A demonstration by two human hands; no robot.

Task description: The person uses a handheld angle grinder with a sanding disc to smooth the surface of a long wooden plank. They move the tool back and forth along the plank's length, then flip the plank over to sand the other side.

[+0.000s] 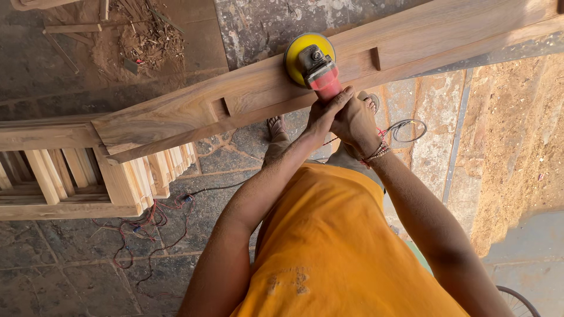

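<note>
A red angle grinder with a yellow sanding disc rests against the face of a long wooden beam that runs slantwise across the view. My left hand and my right hand both grip the grinder's body, just below the beam's lower edge. The beam has rectangular notches cut into it on either side of the disc. My right wrist wears a red thread band. My orange shirt fills the lower middle of the view.
A slatted wooden frame stands at the left under the beam's end. Red and black wires trail over the stone floor. Wood shavings lie at top left. A coiled cable sits by my sandalled feet; sawdust covers the ground at right.
</note>
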